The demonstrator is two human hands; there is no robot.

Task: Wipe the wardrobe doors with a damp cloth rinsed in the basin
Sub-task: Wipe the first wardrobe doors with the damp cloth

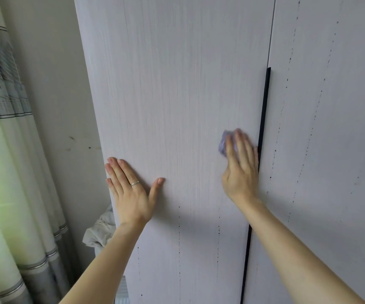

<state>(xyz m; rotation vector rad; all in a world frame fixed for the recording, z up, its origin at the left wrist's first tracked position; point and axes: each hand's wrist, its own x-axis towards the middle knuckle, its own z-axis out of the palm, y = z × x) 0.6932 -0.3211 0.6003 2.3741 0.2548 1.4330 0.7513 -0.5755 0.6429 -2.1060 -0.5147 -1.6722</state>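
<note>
The lilac cloth (222,144) lies under the straight, blurred fingers of the right hand (240,170), which press it flat against the left wardrobe door (166,84). Just right of those fingers runs the black handle strip (265,106), then the right door (330,128), flecked with dark spots. The left hand (131,189) rests open on the same door's left edge, fingers spread, with a striped curtain (1,128) further left.

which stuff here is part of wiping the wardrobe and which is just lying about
In the job: purple cloth, left door, right door, right hand pressing the cloth, left hand flat on the left door.
Lying about: curtain, crumpled white fabric.
</note>
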